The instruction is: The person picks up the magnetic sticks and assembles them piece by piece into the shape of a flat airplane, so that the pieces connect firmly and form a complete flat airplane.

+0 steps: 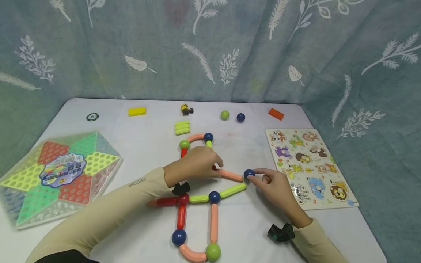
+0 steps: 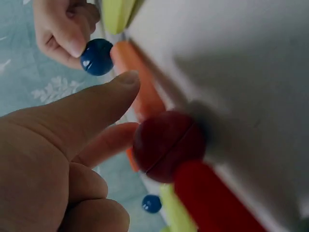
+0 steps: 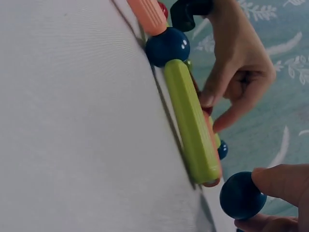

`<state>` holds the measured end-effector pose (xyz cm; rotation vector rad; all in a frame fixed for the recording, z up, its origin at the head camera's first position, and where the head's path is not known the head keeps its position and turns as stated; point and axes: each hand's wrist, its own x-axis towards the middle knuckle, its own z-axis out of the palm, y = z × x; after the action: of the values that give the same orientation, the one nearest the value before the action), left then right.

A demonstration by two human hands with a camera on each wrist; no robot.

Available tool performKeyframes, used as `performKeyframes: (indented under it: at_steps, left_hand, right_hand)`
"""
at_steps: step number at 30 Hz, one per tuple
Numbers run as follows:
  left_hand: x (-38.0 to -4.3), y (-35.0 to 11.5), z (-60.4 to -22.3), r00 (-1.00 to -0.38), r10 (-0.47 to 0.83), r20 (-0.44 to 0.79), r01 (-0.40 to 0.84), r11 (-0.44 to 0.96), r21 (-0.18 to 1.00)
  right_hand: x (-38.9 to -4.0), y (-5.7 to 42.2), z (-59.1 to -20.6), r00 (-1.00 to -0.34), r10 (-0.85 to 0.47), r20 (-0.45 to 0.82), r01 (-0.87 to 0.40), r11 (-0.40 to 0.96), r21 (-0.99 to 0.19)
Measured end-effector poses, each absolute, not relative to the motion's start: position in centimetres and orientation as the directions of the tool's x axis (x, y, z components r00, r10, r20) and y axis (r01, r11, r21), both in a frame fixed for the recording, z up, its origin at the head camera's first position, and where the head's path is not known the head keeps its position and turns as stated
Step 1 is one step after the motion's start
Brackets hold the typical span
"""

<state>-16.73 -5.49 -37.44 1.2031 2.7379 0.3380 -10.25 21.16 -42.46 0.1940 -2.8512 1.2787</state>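
Note:
My right hand [image 1: 273, 188] pinches a dark blue ball [image 1: 249, 174] between thumb and forefinger, beside the free end of a salmon magnetic rod [image 1: 231, 175]. My left hand [image 1: 197, 166] reaches over the figure, with thumb and forefinger at the rod's other end. There a red ball [image 2: 169, 146] joins that rod to a red rod [image 2: 212, 198], as the left wrist view shows; in the head view the hand hides this joint. Near the blue ball ends a yellow-green rod [image 1: 233, 190], attached to another blue ball [image 1: 214, 197]. A lower loop ends in a green ball [image 1: 213, 252].
A star-patterned board game [image 1: 62, 175] lies left, and an animal puzzle board [image 1: 312, 168] right. Behind the figure are short green rods [image 1: 182, 128], a loose green ball [image 1: 224, 115], a loose blue ball [image 1: 241, 117], a yellow block [image 1: 137, 111] and an orange block [image 1: 276, 114].

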Motion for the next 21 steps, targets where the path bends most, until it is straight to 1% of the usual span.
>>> performKeyframes:
  at_steps: [7,15,21]
  left_hand:
    - [-16.46,-5.55,-38.59,-0.671,0.741,0.004,0.721,0.652,0.237]
    - [-16.23,-5.95,-38.60,-0.695,0.719,0.024,0.695,0.663,0.278]
    - [-16.14,-6.13,-38.54,-0.692,0.721,0.032,0.699,0.658,0.280]
  right_hand:
    - [-9.69,21.12,-43.43,-0.993,-0.102,0.057,-0.110,0.659,-0.744]
    - [-9.62,20.93,-43.52,-0.991,-0.104,0.083,-0.132,0.679,-0.722]
    - [-9.59,20.67,-43.48,-0.992,-0.094,0.083,-0.125,0.681,-0.722]
